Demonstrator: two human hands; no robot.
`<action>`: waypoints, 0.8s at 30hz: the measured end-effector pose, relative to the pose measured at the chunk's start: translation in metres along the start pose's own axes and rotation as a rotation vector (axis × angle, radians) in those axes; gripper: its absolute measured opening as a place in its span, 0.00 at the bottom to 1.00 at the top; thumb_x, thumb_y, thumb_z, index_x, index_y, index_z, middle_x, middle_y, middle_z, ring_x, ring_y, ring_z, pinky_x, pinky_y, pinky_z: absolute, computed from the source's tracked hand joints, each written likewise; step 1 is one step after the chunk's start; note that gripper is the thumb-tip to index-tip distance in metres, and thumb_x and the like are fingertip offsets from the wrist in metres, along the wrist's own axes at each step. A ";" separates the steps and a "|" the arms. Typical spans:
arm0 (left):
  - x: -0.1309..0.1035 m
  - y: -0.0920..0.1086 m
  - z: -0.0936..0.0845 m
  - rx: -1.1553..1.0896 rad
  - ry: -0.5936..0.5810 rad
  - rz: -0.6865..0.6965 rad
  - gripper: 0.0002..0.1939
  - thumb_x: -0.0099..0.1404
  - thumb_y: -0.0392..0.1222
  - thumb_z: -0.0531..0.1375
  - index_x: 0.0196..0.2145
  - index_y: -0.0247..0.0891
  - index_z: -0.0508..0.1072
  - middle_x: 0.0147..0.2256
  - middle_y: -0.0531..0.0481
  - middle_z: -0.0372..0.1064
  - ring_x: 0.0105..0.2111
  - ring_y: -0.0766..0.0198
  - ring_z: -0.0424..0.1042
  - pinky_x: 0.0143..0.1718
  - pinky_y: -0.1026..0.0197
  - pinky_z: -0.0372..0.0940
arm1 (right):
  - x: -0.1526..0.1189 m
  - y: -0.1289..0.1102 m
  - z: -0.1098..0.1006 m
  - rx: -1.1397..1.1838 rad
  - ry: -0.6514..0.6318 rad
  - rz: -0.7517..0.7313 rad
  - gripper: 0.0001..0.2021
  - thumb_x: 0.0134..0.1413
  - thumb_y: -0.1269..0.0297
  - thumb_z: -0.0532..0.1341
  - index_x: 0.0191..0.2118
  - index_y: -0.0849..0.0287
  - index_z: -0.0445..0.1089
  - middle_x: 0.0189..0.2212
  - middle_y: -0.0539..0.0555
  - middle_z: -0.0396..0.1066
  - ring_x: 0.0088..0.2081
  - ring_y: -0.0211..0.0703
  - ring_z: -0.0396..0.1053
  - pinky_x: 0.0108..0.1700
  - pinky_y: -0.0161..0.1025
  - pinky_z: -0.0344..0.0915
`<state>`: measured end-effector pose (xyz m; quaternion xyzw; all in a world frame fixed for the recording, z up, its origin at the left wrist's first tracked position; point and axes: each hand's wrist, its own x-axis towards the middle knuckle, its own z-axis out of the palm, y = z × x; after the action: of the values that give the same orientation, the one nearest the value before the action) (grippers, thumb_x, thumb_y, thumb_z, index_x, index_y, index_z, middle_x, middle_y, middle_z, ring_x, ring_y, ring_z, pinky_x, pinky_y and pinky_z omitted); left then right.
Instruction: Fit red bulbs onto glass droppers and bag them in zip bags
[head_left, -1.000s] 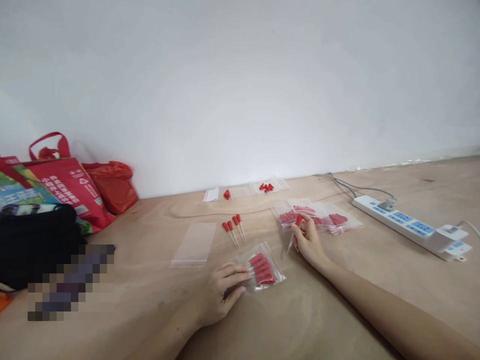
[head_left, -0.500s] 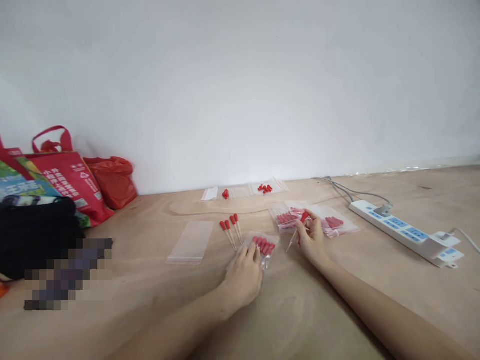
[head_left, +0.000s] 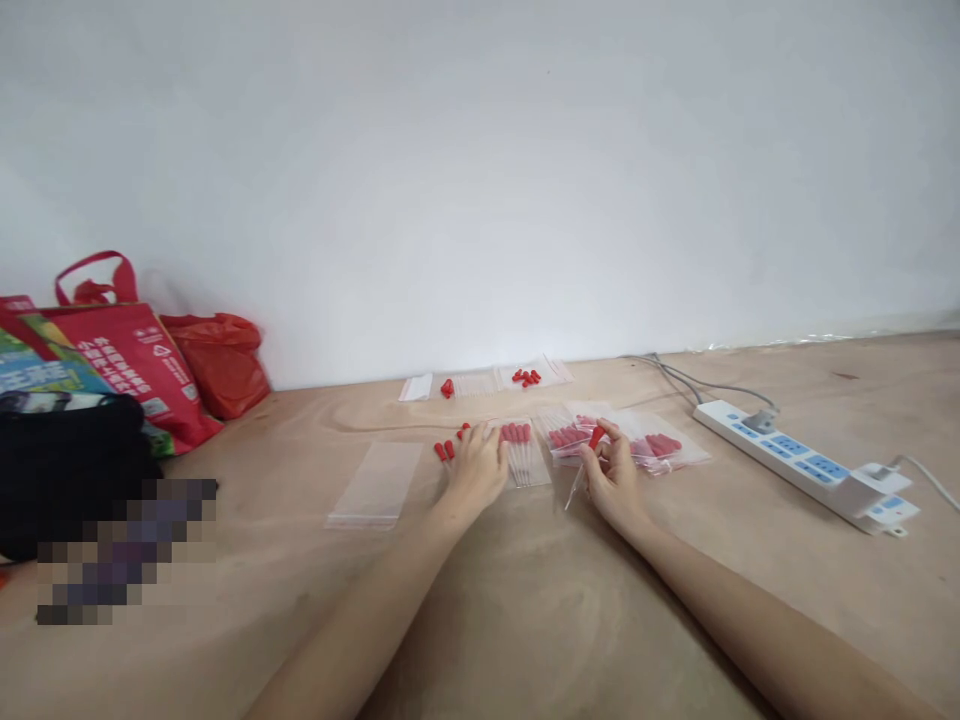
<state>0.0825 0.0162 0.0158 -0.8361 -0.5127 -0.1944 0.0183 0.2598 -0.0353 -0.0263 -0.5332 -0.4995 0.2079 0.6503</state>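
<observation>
My right hand [head_left: 616, 478] pinches a glass dropper [head_left: 596, 438] by its red rubber bulb, with the thin tip slanting down and left. Bent over the left edge of a clear plastic bag [head_left: 537, 470] is my left hand [head_left: 478, 468], closed on that edge; its fingertips are partly hidden. Several red-bulbed droppers [head_left: 517, 440] lie side by side inside this bag. Loose droppers [head_left: 444, 452] rest on the table just left of and partly under my left hand. Filled bags of droppers [head_left: 660, 446] lie behind my right hand.
An empty flat plastic bag [head_left: 375, 484] lies left on the wooden table [head_left: 525, 620]. Near the wall are red bulbs [head_left: 527, 377], a bulb pile [head_left: 447, 388] and glass tubes [head_left: 476, 383]. A power strip [head_left: 795, 460] sits right; shopping bags [head_left: 135, 350] stand left.
My left hand has moved away from me with the bag, which now lies flatter with its droppers pointing toward me. My right hand still holds its dropper. The view has shifted slightly.
</observation>
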 end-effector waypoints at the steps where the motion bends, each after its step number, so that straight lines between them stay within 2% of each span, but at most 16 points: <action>1: -0.005 -0.014 -0.007 0.020 0.005 0.016 0.15 0.63 0.37 0.46 0.42 0.32 0.68 0.46 0.39 0.62 0.47 0.54 0.60 0.49 0.53 0.55 | -0.001 0.000 0.001 0.006 -0.007 0.002 0.23 0.50 0.57 0.53 0.50 0.59 0.50 0.18 0.42 0.47 0.17 0.32 0.50 0.18 0.31 0.51; 3: -0.018 -0.048 -0.019 0.086 -0.001 -0.015 0.15 0.62 0.35 0.46 0.42 0.33 0.69 0.45 0.40 0.64 0.47 0.55 0.62 0.49 0.53 0.56 | -0.002 -0.001 0.003 0.011 -0.028 0.002 0.22 0.50 0.57 0.53 0.50 0.58 0.50 0.18 0.42 0.47 0.17 0.32 0.50 0.18 0.31 0.51; 5: -0.035 -0.085 -0.028 0.167 -0.006 -0.092 0.18 0.63 0.38 0.46 0.48 0.33 0.65 0.50 0.39 0.61 0.51 0.53 0.58 0.51 0.50 0.53 | -0.004 -0.002 0.006 0.013 -0.047 -0.005 0.22 0.50 0.57 0.53 0.50 0.58 0.50 0.19 0.42 0.47 0.17 0.32 0.50 0.18 0.32 0.51; 7: -0.056 -0.116 -0.034 0.193 -0.119 -0.168 0.22 0.62 0.42 0.46 0.51 0.30 0.62 0.53 0.37 0.57 0.54 0.51 0.54 0.53 0.49 0.51 | -0.007 -0.002 0.009 0.020 -0.062 -0.009 0.22 0.51 0.58 0.53 0.50 0.58 0.50 0.19 0.42 0.47 0.17 0.32 0.50 0.18 0.32 0.51; 8: -0.068 -0.127 -0.035 0.183 -0.182 -0.195 0.23 0.62 0.43 0.45 0.51 0.29 0.62 0.53 0.38 0.57 0.54 0.51 0.54 0.53 0.49 0.51 | -0.008 -0.002 0.009 0.024 -0.068 -0.009 0.21 0.51 0.58 0.53 0.50 0.58 0.50 0.19 0.42 0.47 0.17 0.32 0.50 0.18 0.32 0.51; 10: -0.095 -0.140 -0.039 0.168 -0.221 -0.227 0.25 0.63 0.47 0.43 0.53 0.31 0.61 0.55 0.41 0.55 0.55 0.53 0.52 0.54 0.49 0.50 | -0.009 -0.002 0.010 0.024 -0.077 -0.005 0.21 0.51 0.58 0.53 0.50 0.58 0.50 0.19 0.42 0.46 0.17 0.33 0.50 0.18 0.32 0.51; 13: -0.135 -0.140 -0.046 0.118 -0.250 -0.256 0.27 0.62 0.49 0.42 0.51 0.30 0.63 0.53 0.40 0.57 0.55 0.52 0.53 0.53 0.49 0.52 | -0.010 0.000 0.011 0.016 -0.076 -0.002 0.21 0.51 0.58 0.53 0.50 0.58 0.50 0.19 0.42 0.46 0.17 0.33 0.50 0.18 0.32 0.50; 15: -0.156 -0.136 -0.055 0.078 -0.270 -0.250 0.27 0.62 0.51 0.43 0.52 0.33 0.62 0.53 0.42 0.57 0.53 0.51 0.56 0.51 0.49 0.56 | -0.009 0.001 0.010 0.021 -0.075 0.004 0.21 0.51 0.58 0.53 0.50 0.58 0.49 0.19 0.42 0.46 0.17 0.32 0.50 0.18 0.32 0.50; 17: -0.168 -0.134 -0.068 0.007 -0.278 -0.107 0.24 0.62 0.49 0.45 0.55 0.43 0.58 0.55 0.48 0.55 0.53 0.53 0.58 0.50 0.49 0.57 | -0.009 0.001 0.010 0.032 -0.080 0.009 0.21 0.51 0.58 0.52 0.50 0.58 0.49 0.19 0.42 0.47 0.17 0.32 0.50 0.18 0.32 0.51; 19: -0.169 -0.134 -0.082 -0.103 -0.343 0.116 0.21 0.62 0.45 0.47 0.53 0.55 0.58 0.57 0.57 0.49 0.55 0.55 0.54 0.52 0.50 0.54 | -0.009 0.001 0.010 0.044 -0.082 0.010 0.21 0.51 0.58 0.52 0.50 0.57 0.49 0.19 0.42 0.47 0.17 0.32 0.50 0.17 0.32 0.51; 20: -0.167 -0.135 -0.088 -0.158 -0.330 0.174 0.19 0.62 0.43 0.47 0.50 0.58 0.62 0.57 0.59 0.49 0.55 0.55 0.53 0.53 0.50 0.53 | -0.009 0.000 0.011 0.050 -0.080 0.009 0.21 0.51 0.58 0.53 0.50 0.57 0.49 0.19 0.42 0.47 0.17 0.32 0.50 0.17 0.32 0.51; 23: -0.153 -0.129 -0.096 -0.236 -0.462 0.295 0.17 0.62 0.41 0.48 0.46 0.60 0.65 0.53 0.60 0.57 0.52 0.57 0.58 0.52 0.52 0.56 | -0.009 -0.002 0.011 0.067 -0.077 0.006 0.21 0.51 0.58 0.53 0.49 0.57 0.50 0.19 0.42 0.46 0.17 0.32 0.49 0.17 0.31 0.50; 24: -0.148 -0.123 -0.094 -0.217 -0.439 0.289 0.17 0.62 0.42 0.49 0.47 0.59 0.65 0.53 0.58 0.58 0.51 0.57 0.60 0.51 0.53 0.57 | -0.009 -0.002 0.012 0.070 -0.079 0.005 0.21 0.51 0.58 0.53 0.49 0.57 0.50 0.19 0.42 0.46 0.16 0.32 0.49 0.17 0.31 0.50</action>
<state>-0.1119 -0.0732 0.0305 -0.9197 -0.3559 -0.0578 -0.1554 0.2453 -0.0377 -0.0291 -0.5029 -0.5158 0.2477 0.6479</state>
